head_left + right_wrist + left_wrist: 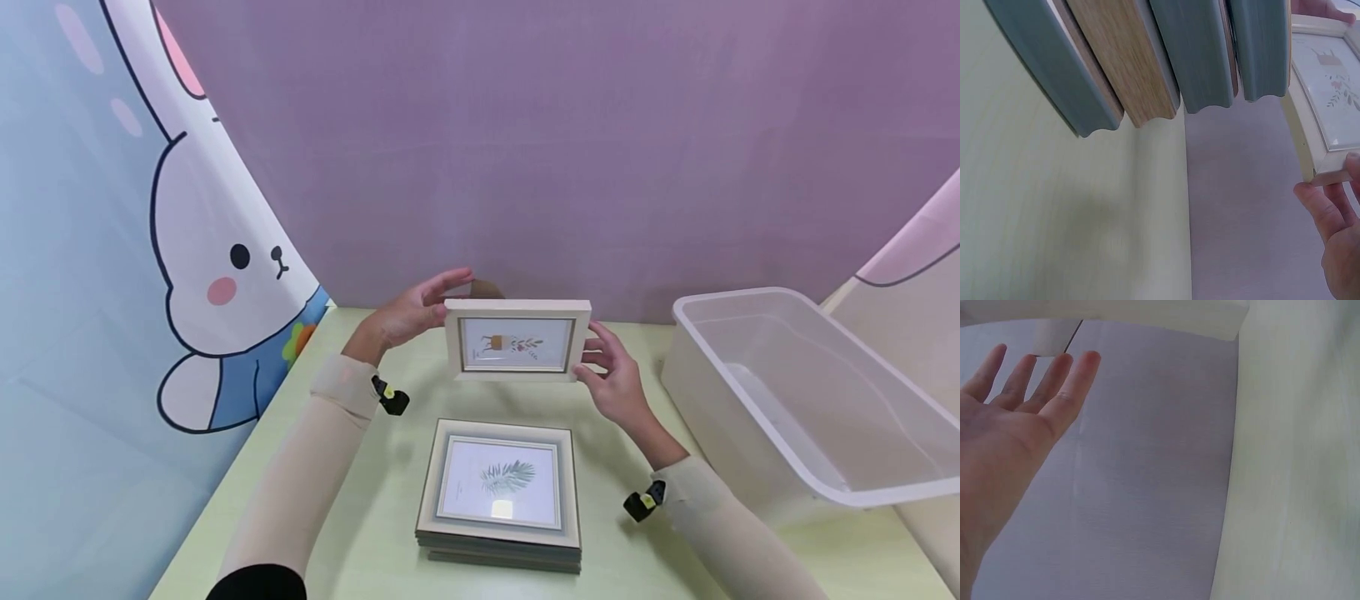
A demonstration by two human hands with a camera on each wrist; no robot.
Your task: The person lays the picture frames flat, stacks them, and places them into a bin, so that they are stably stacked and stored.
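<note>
A small cream picture frame (517,376) with a plant-pot print is held up above the table. My right hand (617,385) grips its right edge, thumb in front and fingers behind. At the opposite edge is my left hand (408,313), its thumb close to the frame's upper left corner. The fingers (1063,397) of that hand are spread and nearly straight in the left wrist view. A brown flap (487,289) shows behind the frame's top. Nearer to me lies a stack of picture frames (498,540), the top one with a leaf print.
On the right of the pale green table (360,517) stands a translucent white plastic bin (738,425). A purple cloth (525,150) hangs behind the table. To the left is a blue cloth (82,333) with a cartoon rabbit.
</note>
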